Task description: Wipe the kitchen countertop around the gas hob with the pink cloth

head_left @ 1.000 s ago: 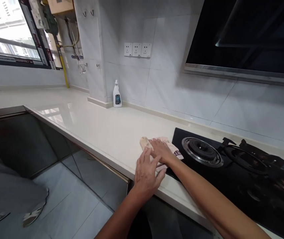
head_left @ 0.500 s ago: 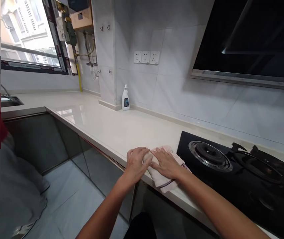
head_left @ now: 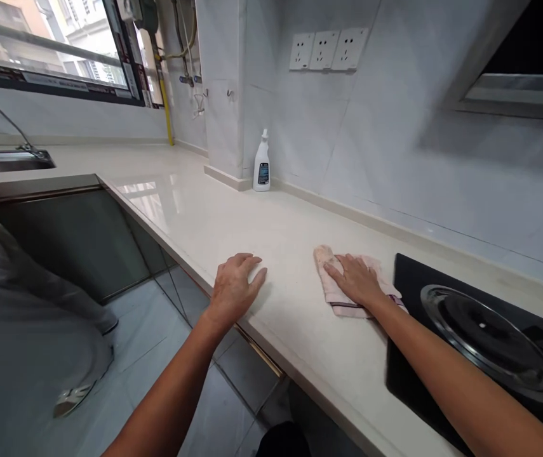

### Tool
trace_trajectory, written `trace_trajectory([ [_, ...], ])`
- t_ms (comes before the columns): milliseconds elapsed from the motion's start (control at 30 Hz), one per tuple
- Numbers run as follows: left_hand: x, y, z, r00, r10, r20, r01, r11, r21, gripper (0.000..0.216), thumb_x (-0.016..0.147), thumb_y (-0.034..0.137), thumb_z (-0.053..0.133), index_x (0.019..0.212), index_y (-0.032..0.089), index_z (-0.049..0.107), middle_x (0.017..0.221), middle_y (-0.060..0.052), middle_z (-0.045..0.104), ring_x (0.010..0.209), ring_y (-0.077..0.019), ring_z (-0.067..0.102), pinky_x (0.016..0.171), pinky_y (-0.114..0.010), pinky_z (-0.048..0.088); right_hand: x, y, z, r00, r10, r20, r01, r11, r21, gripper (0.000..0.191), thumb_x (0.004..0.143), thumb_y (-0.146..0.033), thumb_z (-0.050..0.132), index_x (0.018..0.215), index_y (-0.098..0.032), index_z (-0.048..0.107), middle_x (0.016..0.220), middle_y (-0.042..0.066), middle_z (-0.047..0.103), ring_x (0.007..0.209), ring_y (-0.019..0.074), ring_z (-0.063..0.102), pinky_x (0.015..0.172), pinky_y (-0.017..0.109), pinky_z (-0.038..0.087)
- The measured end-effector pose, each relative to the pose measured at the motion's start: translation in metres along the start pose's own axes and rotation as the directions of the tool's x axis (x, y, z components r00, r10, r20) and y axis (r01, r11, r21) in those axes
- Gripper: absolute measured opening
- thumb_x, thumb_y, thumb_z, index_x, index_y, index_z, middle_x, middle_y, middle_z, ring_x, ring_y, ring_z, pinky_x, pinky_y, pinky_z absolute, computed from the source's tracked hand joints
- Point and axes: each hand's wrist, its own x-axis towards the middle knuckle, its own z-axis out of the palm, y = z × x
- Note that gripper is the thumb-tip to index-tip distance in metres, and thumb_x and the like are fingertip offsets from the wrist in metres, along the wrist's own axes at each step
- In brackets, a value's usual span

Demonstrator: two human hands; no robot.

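My right hand [head_left: 357,279] lies flat on a folded pale pink cloth [head_left: 342,308] with a dark stripe near its edge, pressing it onto the counter [head_left: 290,355]. Its fingers are stretched out over the cloth, which bunches up beside the thumb. My left hand [head_left: 237,284] hovers at or just above the counter's front edge, left of the cloth. Its fingers are loosely bent, the thumb stands apart, and nothing shows in it. Whether its fingertips touch the counter, I cannot tell.
A black gas hob [head_left: 442,343] lies right of the cloth. Against the wall stands a white spray bottle [head_left: 262,166]. The sink [head_left: 9,162] with its tap is at the far left. Another person in grey trousers [head_left: 28,317] stands on the left by the cabinets.
My left hand has come off the cloth and moved left along the counter edge. My right hand stays on the cloth, now farther from the front edge. The view has shifted lower.
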Motion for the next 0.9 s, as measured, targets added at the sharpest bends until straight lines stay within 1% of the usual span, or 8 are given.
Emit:
trace_trajectory([
  [133, -0.004, 0.003, 0.000, 0.997, 0.018, 0.079, -0.022, 0.998, 0.051, 0.033, 0.101, 0.047, 0.058, 0.125, 0.027, 0.072, 0.136, -0.009, 0.071, 0.129, -0.0318, 0.062, 0.105, -0.054, 0.049, 0.045, 0.009, 0.002, 0.999, 0.044, -0.031, -0.044, 0.999, 0.005, 0.087, 0.097, -0.080, 0.017, 0.153, -0.022, 0.050, 0.159, 0.018, 0.048, 0.147, 0.0456, 0.040, 0.115, 0.072, 0.032],
  [300, -0.008, 0.008, -0.003, 0.999, 0.000, 0.050, -0.001, 1.000, 0.007, 0.041, 0.105, 0.055, 0.052, 0.131, 0.028, 0.067, 0.141, -0.010, 0.068, 0.133, -0.0299, 0.060, 0.106, -0.052, 0.049, 0.096, 0.004, 0.000, 0.997, 0.078, -0.027, -0.077, 0.997, 0.016, 0.085, 0.098, -0.078, 0.021, 0.149, -0.018, 0.055, 0.153, 0.026, 0.052, 0.142, 0.0488, 0.045, 0.110, 0.071, 0.036],
  [367, -0.009, 0.009, -0.003, 0.999, -0.005, 0.040, 0.006, 1.000, -0.021, 0.042, 0.105, 0.057, 0.051, 0.132, 0.028, 0.067, 0.141, -0.009, 0.068, 0.133, -0.0291, 0.060, 0.106, -0.051, 0.049, 0.112, -0.014, 0.001, 0.995, 0.091, -0.028, -0.091, 0.996, 0.014, 0.087, 0.099, -0.076, 0.019, 0.152, -0.015, 0.052, 0.155, 0.029, 0.049, 0.143, 0.0506, 0.044, 0.110, 0.074, 0.036],
  [467, -0.009, 0.008, -0.003, 1.000, -0.011, 0.028, 0.013, 0.998, -0.062, 0.043, 0.105, 0.058, 0.051, 0.132, 0.028, 0.066, 0.139, -0.009, 0.069, 0.132, -0.0288, 0.061, 0.105, -0.051, 0.050, 0.127, -0.065, 0.008, 1.000, 0.024, -0.015, -0.023, 1.000, 0.012, 0.084, 0.100, -0.073, 0.019, 0.155, -0.016, 0.048, 0.158, 0.028, 0.046, 0.145, 0.0496, 0.042, 0.112, 0.074, 0.034],
  [600, -0.010, 0.007, -0.001, 1.000, -0.030, -0.001, 0.030, 0.997, -0.071, 0.040, 0.104, 0.056, 0.054, 0.131, 0.029, 0.067, 0.143, -0.009, 0.066, 0.135, -0.0288, 0.058, 0.107, -0.051, 0.050, 0.119, -0.154, 0.025, 0.978, -0.204, 0.034, 0.203, 0.979, 0.022, 0.080, 0.100, -0.075, 0.024, 0.160, -0.026, 0.042, 0.169, 0.015, 0.038, 0.153, 0.0429, 0.033, 0.121, 0.069, 0.026],
  [700, -0.010, 0.006, 0.001, 0.997, -0.070, -0.042, 0.069, 0.997, -0.038, 0.041, 0.102, 0.056, 0.057, 0.131, 0.029, 0.068, 0.153, -0.011, 0.058, 0.144, -0.0327, 0.049, 0.111, -0.055, 0.046, 0.095, -0.200, 0.032, 0.939, -0.336, 0.080, 0.334, 0.942, 0.032, 0.079, 0.100, -0.076, 0.024, 0.165, -0.032, 0.032, 0.174, 0.009, 0.028, 0.159, 0.0392, 0.022, 0.126, 0.066, 0.018],
  [800, -0.009, 0.007, 0.003, 0.989, -0.126, -0.073, 0.126, 0.992, -0.006, 0.043, 0.101, 0.056, 0.059, 0.133, 0.029, 0.067, 0.164, -0.013, 0.047, 0.154, -0.0369, 0.037, 0.118, -0.062, 0.037, 0.066, -0.214, 0.031, 0.913, -0.388, 0.130, 0.385, 0.922, 0.042, 0.077, 0.102, -0.073, 0.021, 0.167, -0.032, 0.029, 0.176, 0.007, 0.025, 0.161, 0.0384, 0.016, 0.127, 0.066, 0.014],
  [900, -0.008, 0.010, 0.002, 0.984, -0.163, -0.069, 0.164, 0.986, 0.011, 0.045, 0.101, 0.055, 0.058, 0.137, 0.029, 0.065, 0.170, -0.012, 0.039, 0.159, -0.0371, 0.027, 0.124, -0.065, 0.027, 0.033, -0.206, 0.024, 0.901, -0.404, 0.155, 0.400, 0.915, 0.056, 0.072, 0.104, -0.068, 0.022, 0.167, -0.032, 0.029, 0.176, 0.007, 0.025, 0.161, 0.0382, 0.015, 0.127, 0.066, 0.014],
])
